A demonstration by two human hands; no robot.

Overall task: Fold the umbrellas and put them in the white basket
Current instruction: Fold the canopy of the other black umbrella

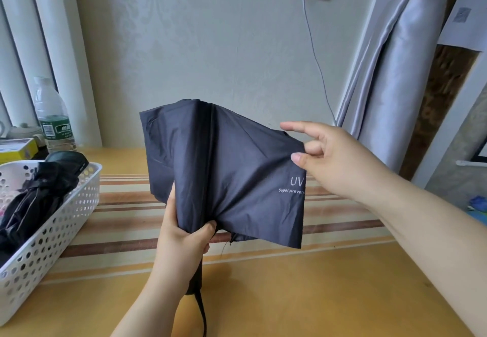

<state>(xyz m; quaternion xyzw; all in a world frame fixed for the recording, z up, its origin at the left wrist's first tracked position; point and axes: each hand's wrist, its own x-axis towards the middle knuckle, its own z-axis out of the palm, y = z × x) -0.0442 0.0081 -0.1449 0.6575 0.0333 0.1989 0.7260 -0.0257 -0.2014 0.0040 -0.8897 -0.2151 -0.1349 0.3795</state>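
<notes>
A dark navy umbrella (224, 170) with "UV" printed on its cloth is held upright above the table in the middle of the view. My left hand (184, 239) grips it low down, fingers wrapped round the gathered cloth just above the black handle. My right hand (326, 152) pinches the cloth's right edge between thumb and fingers and holds that panel stretched out. The white perforated basket (60, 220) stands at the left with a folded black umbrella (39, 191) lying inside it.
A yellow wooden table (316, 284) with a striped runner lies under the hands. At the back left stand a water bottle (52, 120) and a yellow box (18, 149). A grey cable (316, 57) hangs down the wall; a curtain hangs at right.
</notes>
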